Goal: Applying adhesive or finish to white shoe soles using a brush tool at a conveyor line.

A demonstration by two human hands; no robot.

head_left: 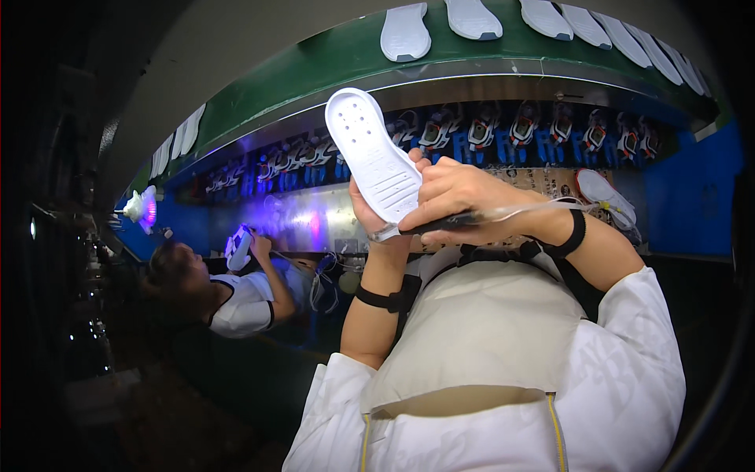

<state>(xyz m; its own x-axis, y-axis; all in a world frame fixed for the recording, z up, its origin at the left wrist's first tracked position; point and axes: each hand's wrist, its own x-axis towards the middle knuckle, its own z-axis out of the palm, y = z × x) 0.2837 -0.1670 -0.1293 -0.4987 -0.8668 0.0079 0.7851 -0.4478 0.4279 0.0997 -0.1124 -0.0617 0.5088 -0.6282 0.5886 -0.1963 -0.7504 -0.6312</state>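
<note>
My left hand (363,211) grips a white shoe sole (366,145) from below and behind, its fingers mostly hidden. The sole is tilted, with small holes at the far end and grooves nearer my wrist. Closed round a slim black-handled tool (442,224), my right hand (456,193) lies against the sole's near right edge. A pale, thin tube (523,208) runs from this tool along my right forearm. The tool's pale end lies beside my left wrist; I cannot make out its exact shape.
Several shoe uppers (481,130) stand in a row below a green shelf (314,82) carrying more white soles (405,33). A white-and-red sole (604,195) rests at right on the brown patterned bench surface (554,182). At left, a co-worker (255,295) handles a shoe part near a purple-lit lamp (143,208).
</note>
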